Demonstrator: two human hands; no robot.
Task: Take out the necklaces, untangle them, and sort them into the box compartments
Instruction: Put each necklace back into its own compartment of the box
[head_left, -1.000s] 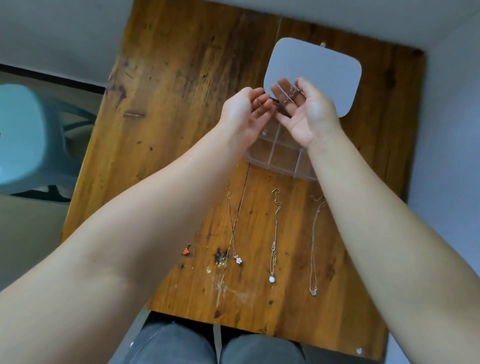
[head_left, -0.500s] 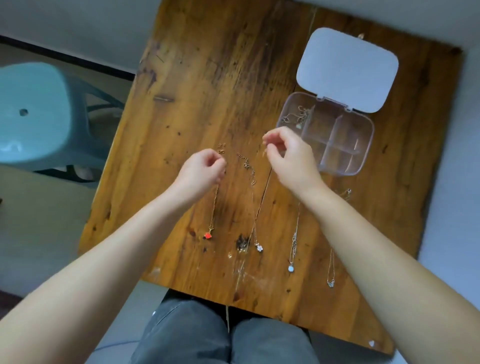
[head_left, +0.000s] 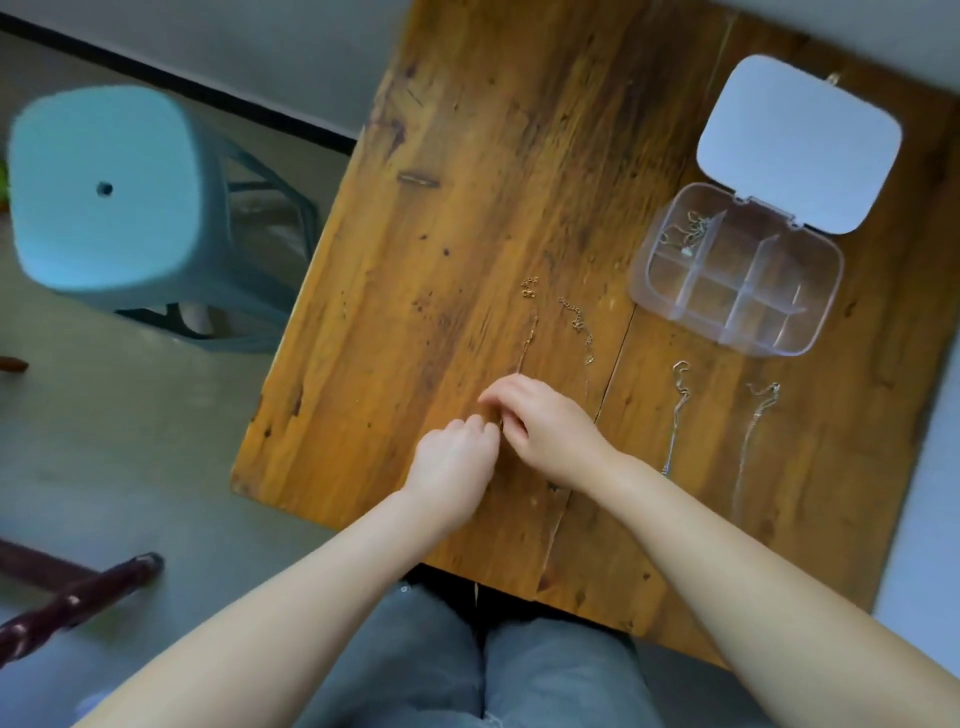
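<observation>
At the far left a teal plastic stool (head_left: 104, 192) stood on the grey floor, and a dark wooden furniture leg (head_left: 72, 605) lay nearer, at the left edge. The worn wooden table (head_left: 467, 208) filled the middle and right of the view, with the person's grey trousers (head_left: 467, 665) showing below its near edge. The left hand (head_left: 452, 462) rested on the table with its fingers curled narrow, their tips meeting those of the right hand (head_left: 545, 431), which was also closed to a pinch; both appeared to grip the near part of a thin gold chain necklace (head_left: 529, 338) that ran away from them toward the far side, its clasp end lying loose. Just right of it lay a second fine chain (head_left: 577, 322), partly hidden under the right hand. Further right, two silver necklaces (head_left: 678, 410) (head_left: 753, 431) lay stretched out side by side, apart from each other. Beyond them sat the clear plastic compartment box (head_left: 737, 280), its white lid (head_left: 800, 145) hinged open and flat on the table. One bunched necklace (head_left: 688, 234) sat in the far-left compartment. No writing or brand could be read anywhere.
</observation>
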